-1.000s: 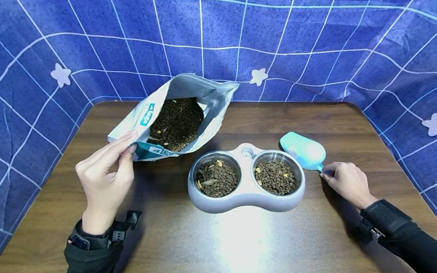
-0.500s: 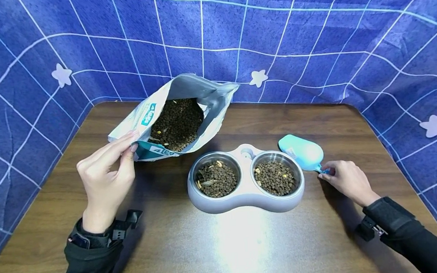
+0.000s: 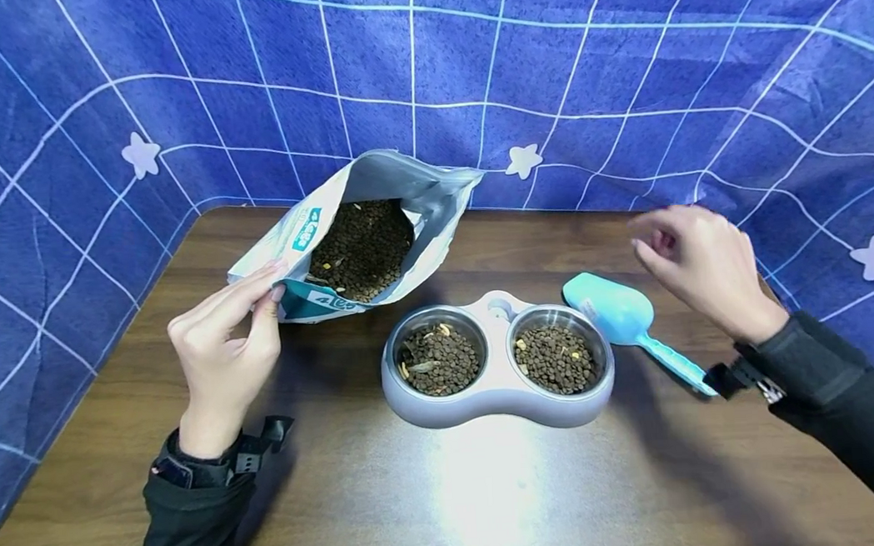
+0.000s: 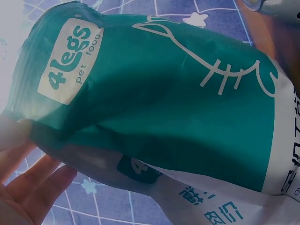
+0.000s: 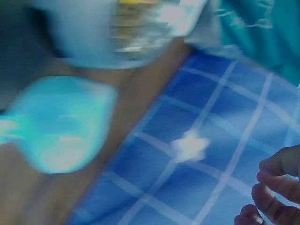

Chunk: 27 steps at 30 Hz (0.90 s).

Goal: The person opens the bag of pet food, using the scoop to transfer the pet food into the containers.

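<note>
An unsealed pet food bag (image 3: pixel 284 236), white and teal, leans at the back left with dark kibble (image 3: pixel 368 248) inside. My left hand (image 3: pixel 223 344) pinches the bag's left corner between thumb and fingers. In the left wrist view, the teal bag front (image 4: pixel 154 103) carries the words "4Legs pet food". My right hand (image 3: pixel 710 269) is raised above the table's right side, fingers loosely curled and holding nothing. Below and left of it lies a light blue scoop (image 3: pixel 615 308), its handle pointing to the front right. The right wrist view, blurred, shows the scoop (image 5: pixel 65 126) and several fingertips (image 5: pixel 281 164).
A pale double pet feeder (image 3: pixel 501 398) stands mid-table, with kibble in both metal bowls. The brown wooden table (image 3: pixel 361 511) meets a blue, grid-patterned cloth (image 3: pixel 424 65) with white stars at the back and sides.
My right hand has let go of the scoop handle and risen up and away toward the back. The scoop stays on the table. My left hand still holds the bag's corner.
</note>
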### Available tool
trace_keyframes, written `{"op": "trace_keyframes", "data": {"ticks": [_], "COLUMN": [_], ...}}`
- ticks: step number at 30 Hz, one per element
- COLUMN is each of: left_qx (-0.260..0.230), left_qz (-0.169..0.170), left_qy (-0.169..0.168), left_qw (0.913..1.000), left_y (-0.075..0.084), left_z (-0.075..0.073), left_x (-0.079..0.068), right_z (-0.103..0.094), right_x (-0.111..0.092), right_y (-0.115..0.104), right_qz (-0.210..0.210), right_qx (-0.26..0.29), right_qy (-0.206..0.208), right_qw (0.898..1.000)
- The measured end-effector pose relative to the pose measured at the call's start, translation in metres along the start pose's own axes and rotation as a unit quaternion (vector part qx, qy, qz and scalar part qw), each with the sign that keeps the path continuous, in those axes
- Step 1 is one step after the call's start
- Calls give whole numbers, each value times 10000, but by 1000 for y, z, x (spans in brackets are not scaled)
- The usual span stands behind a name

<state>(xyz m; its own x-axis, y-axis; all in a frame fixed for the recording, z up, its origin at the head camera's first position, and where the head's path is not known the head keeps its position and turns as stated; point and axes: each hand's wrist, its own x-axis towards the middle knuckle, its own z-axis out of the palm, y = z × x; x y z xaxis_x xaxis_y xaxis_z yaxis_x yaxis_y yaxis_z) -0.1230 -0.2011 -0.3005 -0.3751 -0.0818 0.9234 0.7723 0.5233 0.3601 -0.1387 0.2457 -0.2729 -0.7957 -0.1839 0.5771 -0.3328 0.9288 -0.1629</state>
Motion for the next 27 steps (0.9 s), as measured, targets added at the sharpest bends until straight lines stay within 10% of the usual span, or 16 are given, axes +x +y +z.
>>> {"op": "trace_keyframes", "data": {"ticks": [12,27], "left_qx": [189,894], "left_qz": [89,291], "left_qy": [-195,-1043], "left_qw": [9996,9901], "left_y": [1,11], "left_z": [-4,-3], "left_x": [5,14], "right_z": [38,62], "right_x": [96,129], "right_y": [-86,-104], "right_qz": [-1636,-2353], "right_qx": [1301,1794], "right_qy": [-839,-504], "right_qw": [9743,9539]}}
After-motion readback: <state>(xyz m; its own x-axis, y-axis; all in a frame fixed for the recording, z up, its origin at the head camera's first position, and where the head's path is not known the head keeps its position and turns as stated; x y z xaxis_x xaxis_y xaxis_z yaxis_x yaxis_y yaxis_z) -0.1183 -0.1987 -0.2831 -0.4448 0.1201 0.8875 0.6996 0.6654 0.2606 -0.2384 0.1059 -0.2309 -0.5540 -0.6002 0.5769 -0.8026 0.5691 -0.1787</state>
